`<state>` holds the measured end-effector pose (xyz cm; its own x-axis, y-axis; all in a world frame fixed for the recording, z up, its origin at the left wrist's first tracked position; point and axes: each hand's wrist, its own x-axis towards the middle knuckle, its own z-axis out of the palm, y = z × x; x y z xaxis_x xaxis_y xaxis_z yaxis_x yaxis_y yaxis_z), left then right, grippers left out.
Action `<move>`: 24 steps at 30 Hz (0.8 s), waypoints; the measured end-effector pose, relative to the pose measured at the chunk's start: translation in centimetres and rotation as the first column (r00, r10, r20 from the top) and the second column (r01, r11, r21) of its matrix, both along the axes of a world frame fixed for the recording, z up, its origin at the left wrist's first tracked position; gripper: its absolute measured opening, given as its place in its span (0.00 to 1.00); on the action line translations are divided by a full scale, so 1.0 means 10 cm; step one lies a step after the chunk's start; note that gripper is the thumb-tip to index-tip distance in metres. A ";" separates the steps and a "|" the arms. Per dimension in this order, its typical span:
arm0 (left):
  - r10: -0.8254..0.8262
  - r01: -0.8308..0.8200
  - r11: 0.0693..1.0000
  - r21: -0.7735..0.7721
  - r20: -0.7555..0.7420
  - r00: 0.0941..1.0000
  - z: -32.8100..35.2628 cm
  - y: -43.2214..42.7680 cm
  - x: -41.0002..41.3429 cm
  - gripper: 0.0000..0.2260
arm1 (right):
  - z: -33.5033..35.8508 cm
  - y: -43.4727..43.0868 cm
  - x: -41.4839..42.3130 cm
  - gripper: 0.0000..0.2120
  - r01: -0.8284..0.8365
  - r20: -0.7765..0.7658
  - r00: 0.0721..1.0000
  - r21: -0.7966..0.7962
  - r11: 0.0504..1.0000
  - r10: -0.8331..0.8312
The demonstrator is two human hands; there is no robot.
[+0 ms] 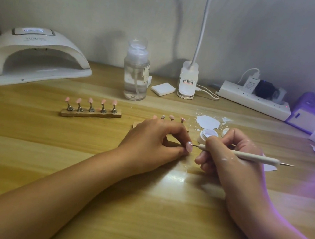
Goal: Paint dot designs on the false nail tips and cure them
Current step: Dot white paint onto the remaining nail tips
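My left hand (155, 141) pinches a small stand that carries a pink nail tip (188, 146), held just above the table. My right hand (231, 154) grips a white dotting pen (247, 155) like a pencil; its thin metal point touches the pink tip. Behind my left hand a wooden holder (136, 124) with several pink tips is partly hidden. Another wooden holder (91, 112) with several pink tips on metal stands lies further left. An open white pot of paint (208, 134) stands just behind my right hand.
A white curing lamp (39, 59) sits at the back left. A clear pump bottle (136, 71), white pads (163, 89), a desk lamp base (187, 81) and a power strip (254, 100) line the back. White paint is spilled on the table (209, 121). A tissue box (313, 116) stands far right.
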<state>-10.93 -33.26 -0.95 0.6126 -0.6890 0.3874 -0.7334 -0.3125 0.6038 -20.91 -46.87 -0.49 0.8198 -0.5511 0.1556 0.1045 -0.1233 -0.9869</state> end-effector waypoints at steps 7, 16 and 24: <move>-0.004 0.004 1.000 -0.006 0.013 1.000 0.00 0.00 0.00 0.12 | 0.01 0.01 0.00 0.10 -0.011 -0.016 1.000 -0.014 1.000 0.011; 0.002 -0.002 1.000 0.002 0.001 1.000 0.01 0.00 -0.01 0.10 | 0.00 0.01 0.01 0.11 -0.010 -0.026 1.000 -0.033 0.999 0.009; 0.001 -0.001 1.000 -0.011 -0.020 1.000 0.00 -0.01 0.00 0.11 | 0.00 0.01 0.01 0.11 -0.009 -0.024 1.000 -0.035 0.999 0.008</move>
